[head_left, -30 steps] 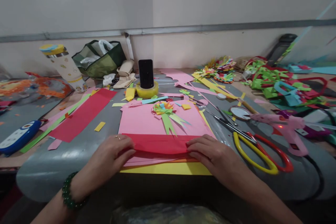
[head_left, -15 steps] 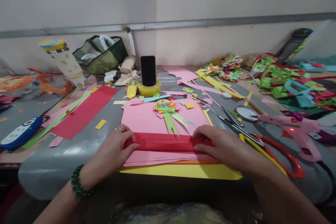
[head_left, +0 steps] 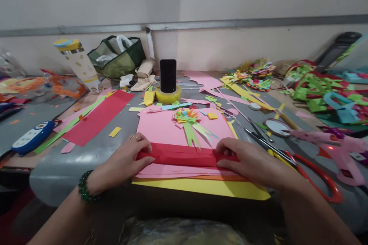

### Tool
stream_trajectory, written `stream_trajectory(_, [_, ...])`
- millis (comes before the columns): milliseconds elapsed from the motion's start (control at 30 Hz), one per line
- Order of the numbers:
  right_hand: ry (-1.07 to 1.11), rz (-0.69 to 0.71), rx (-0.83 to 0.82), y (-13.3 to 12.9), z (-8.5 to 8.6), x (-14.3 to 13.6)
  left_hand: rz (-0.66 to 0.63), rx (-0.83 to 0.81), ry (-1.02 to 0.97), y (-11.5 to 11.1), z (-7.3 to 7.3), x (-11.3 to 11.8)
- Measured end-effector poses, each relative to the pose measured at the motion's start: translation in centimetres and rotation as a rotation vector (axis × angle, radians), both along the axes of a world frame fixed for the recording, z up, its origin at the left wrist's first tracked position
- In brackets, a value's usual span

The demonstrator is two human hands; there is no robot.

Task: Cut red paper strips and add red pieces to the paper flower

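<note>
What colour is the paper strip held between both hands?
The paper strip is red, seen best in the head view.

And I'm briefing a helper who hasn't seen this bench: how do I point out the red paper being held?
On the grey mat, find the stack of pink sheets near its front edge. Across it is the red paper, one end in the left hand, the other in the right hand. Being held sets it apart from the red strip lying untouched at left.

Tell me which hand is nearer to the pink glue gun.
The right hand, holding the red paper by its right end, left of the glue gun with scissors between. The left hand holds the other end, farther left.
</note>
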State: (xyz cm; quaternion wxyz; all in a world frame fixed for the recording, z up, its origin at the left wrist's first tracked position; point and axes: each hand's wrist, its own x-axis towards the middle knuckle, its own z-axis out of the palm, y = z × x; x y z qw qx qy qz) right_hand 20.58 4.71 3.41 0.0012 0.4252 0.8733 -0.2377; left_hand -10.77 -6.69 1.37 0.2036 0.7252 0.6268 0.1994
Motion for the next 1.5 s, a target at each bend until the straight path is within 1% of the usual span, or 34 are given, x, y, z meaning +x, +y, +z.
stream_trajectory(133, [0.039, 0.082, 0.056, 0.1, -0.1, 0.0, -0.001, -0.033, -0.010, -0.2, 0.2, 0.0])
stream_trajectory(200, [0.052, 0.096, 0.099, -0.1, -0.1, -0.1, 0.012, -0.005, 0.062, -0.1, 0.2, 0.3])
stream_trajectory(333, [0.033, 0.025, 0.183, -1.3, 0.5, -0.2, 0.019, 0.160, 0.316, 0.1, 1.0, 1.9])
stream_trajectory(367, [0.043, 0.011, 0.209, -1.7, 0.7, -0.1, 0.007, 0.184, 0.349, 0.1, 1.4, 2.4])
stream_trajectory(433, [0.094, -0.013, 0.271, -2.3, 1.0, 0.4, -0.025, 0.191, 0.347, -0.1, 2.1, 3.0])
stream_trajectory(467, [0.128, -0.028, 0.298, -2.5, 1.1, 0.7, -0.034, 0.183, 0.312, -0.2, 2.3, 3.1])
stream_trajectory(533, [0.177, -0.075, 0.323, -2.8, 1.1, 1.5, -0.017, 0.172, 0.180, -0.5, 2.6, 3.1])
stream_trajectory(633, [0.197, -0.175, 0.303, -2.7, 0.8, 2.6, 0.026, 0.193, -0.131, -0.9, 2.6, 2.6])
stream_trajectory(700, [0.217, -0.208, 0.276, -2.6, 0.6, 3.0, 0.022, 0.215, -0.324, -1.0, 2.3, 2.4])
stream_trajectory(767, [0.251, -0.208, 0.248, -2.5, 0.5, 3.1, 0.042, 0.245, -0.456, -1.1, 1.9, 2.3])
stream_trajectory(833, [0.283, -0.199, 0.224, -2.4, 0.4, 3.1, 0.105, 0.273, -0.559, -1.1, 1.6, 2.2])
stream_trajectory(967, [0.346, -0.176, 0.182, -2.2, 0.3, 3.0, 0.206, 0.215, -0.767, -1.2, 1.0, 1.9])
stream_trajectory(1033, [0.366, -0.165, 0.161, -2.1, 0.3, 3.0, 0.280, 0.188, -0.890, -1.2, 0.7, 1.9])
stream_trajectory(1100, [0.365, -0.159, 0.145, -2.1, 0.4, 3.0, 0.357, 0.186, -1.039, -1.1, 0.3, 2.1])
stream_trajectory(1167, [0.350, -0.161, 0.143, -2.0, 0.6, 2.9, 0.397, 0.190, -1.152, -1.0, 0.1, 2.4])
stream_trajectory(1300, [0.316, -0.158, 0.120, -1.9, 0.8, 2.6, 0.418, 0.184, -1.218, -0.6, 0.2, 2.9])
stream_trajectory(1433, [0.340, -0.154, 0.130, -1.7, 0.9, 2.4, 0.441, 0.212, -1.221, -0.5, 0.4, 3.1])
stream_trajectory(1500, [0.366, -0.174, 0.137, -1.6, 0.8, 2.4, 0.444, 0.195, -1.208, -0.6, 0.4, 3.0])
